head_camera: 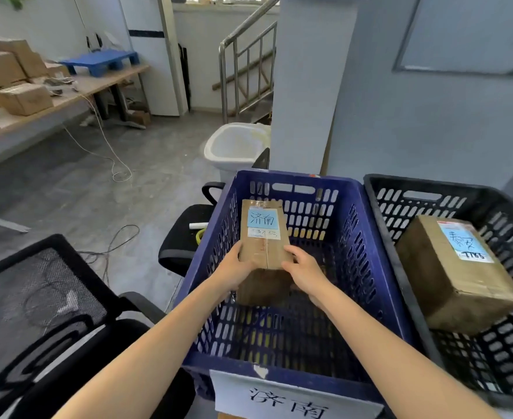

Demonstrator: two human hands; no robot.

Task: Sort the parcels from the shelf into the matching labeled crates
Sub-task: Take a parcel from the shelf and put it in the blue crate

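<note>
Over far-left corner of crate (355, 189): gripping near end of parcel (263, 234) between left hand (234, 267) and right hand (305, 270), aiming long axis at far wall.

Parcel sorting room: labeled crates (294, 189), cardboard boxes on long table (98, 83), concrete floor.

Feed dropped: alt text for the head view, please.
The left hand and right hand grip a brown cardboard parcel labelled 济南 inside the blue slotted plastic crate, whose white sign also reads 济南. A black plastic crate beside it holds a second cardboard parcel.
</note>
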